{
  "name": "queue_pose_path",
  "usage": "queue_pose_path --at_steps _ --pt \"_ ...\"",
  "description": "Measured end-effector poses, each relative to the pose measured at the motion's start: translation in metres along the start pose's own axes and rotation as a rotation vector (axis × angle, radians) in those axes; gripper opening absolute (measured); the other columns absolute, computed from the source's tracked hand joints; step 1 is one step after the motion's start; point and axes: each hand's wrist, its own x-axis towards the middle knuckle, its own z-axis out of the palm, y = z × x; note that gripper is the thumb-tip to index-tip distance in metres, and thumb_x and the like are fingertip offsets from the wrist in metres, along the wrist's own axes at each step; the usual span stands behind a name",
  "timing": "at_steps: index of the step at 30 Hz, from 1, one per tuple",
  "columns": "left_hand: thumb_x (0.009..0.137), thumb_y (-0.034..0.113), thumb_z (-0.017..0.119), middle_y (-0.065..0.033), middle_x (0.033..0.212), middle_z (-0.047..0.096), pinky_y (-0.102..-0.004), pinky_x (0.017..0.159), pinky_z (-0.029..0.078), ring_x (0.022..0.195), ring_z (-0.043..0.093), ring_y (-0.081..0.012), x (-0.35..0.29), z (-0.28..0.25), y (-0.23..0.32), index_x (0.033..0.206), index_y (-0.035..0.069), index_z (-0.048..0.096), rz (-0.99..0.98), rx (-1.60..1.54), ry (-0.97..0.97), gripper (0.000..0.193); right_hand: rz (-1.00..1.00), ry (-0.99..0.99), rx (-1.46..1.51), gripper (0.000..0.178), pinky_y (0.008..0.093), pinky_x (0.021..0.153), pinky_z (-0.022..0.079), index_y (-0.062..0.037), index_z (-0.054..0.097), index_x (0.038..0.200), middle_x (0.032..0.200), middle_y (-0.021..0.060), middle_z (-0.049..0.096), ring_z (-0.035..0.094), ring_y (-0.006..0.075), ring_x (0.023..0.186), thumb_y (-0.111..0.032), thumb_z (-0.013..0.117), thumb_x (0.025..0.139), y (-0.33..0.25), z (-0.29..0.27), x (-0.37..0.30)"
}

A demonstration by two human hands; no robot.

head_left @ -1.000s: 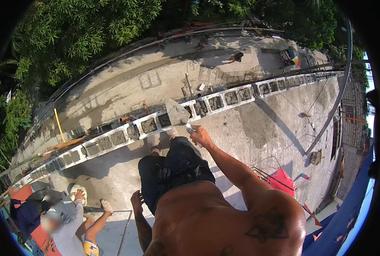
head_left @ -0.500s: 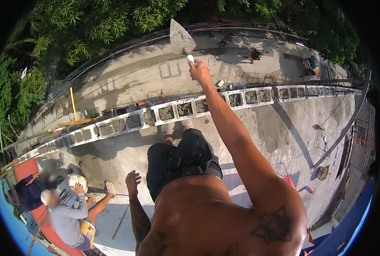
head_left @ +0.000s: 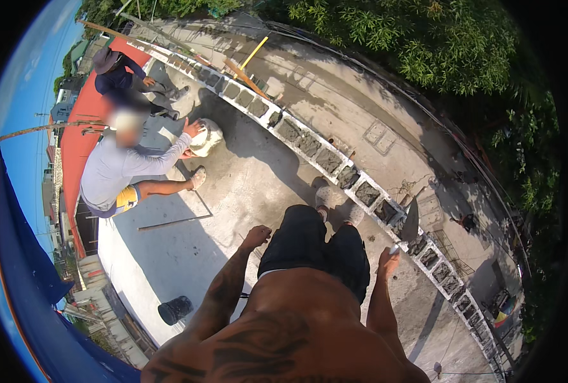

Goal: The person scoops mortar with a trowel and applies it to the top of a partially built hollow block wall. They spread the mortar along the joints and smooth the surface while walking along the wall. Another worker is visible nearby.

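Note:
My right hand is wrapped round the pale handle of a pointed brick trowel. Its blade is over a row of hollow concrete blocks; I cannot tell whether it touches them. Grey mortar fills many block cells, some more fully than others. Beside my dark shorts, my left hand hangs with its fingers curled in and nothing visible in it. My feet stand close to the inner side of the block row.
At the left, a person in a grey long-sleeved top holds a whitish container. Another person in dark clothes sits farther off. A dark bucket stands behind my left arm. Beyond the blocks lies a lower street.
My view has swung left. My right arm, stretched out over the street before, is now lower and nearer my body, trowel still in hand. My left hand's fingers have curled in.

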Motion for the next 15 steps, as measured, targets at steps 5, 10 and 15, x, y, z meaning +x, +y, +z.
queue_pose_path --at_steps 5,10,15 --pt "0.095 0.031 0.054 -0.0103 0.087 0.070 -0.0308 0.063 0.054 0.074 0.068 -0.0185 0.009 -0.014 -0.014 0.106 0.002 0.067 0.147 -0.094 0.143 0.034 -0.152 0.019 0.058 0.052 0.0480 0.084 0.051 0.0078 0.055 0.124 0.111 0.0326 0.062 0.062 0.0481 0.101 -0.029 0.061 0.087 -0.047 -0.008 0.027" --pt "0.090 0.023 0.054 -0.0127 0.084 0.072 -0.0356 0.073 0.054 0.079 0.070 -0.0249 0.026 -0.032 -0.054 0.094 0.003 0.071 0.310 0.051 0.464 0.027 -0.214 -0.141 0.212 0.054 0.0482 0.093 0.045 0.0105 0.054 0.125 0.114 0.0345 0.060 0.058 0.0487 0.103 -0.025 0.061 0.086 -0.112 -0.014 0.044" --pt "0.087 0.028 0.055 -0.0211 0.086 0.069 -0.0447 0.078 0.052 0.087 0.067 -0.0371 0.042 -0.041 -0.139 0.085 0.002 0.069 0.183 -0.062 0.619 0.030 -0.401 -0.513 0.308 0.046 0.0459 0.072 0.047 0.0074 0.056 0.110 0.088 0.0253 0.061 0.059 0.0384 0.076 -0.029 0.063 0.084 -0.200 0.033 -0.005"
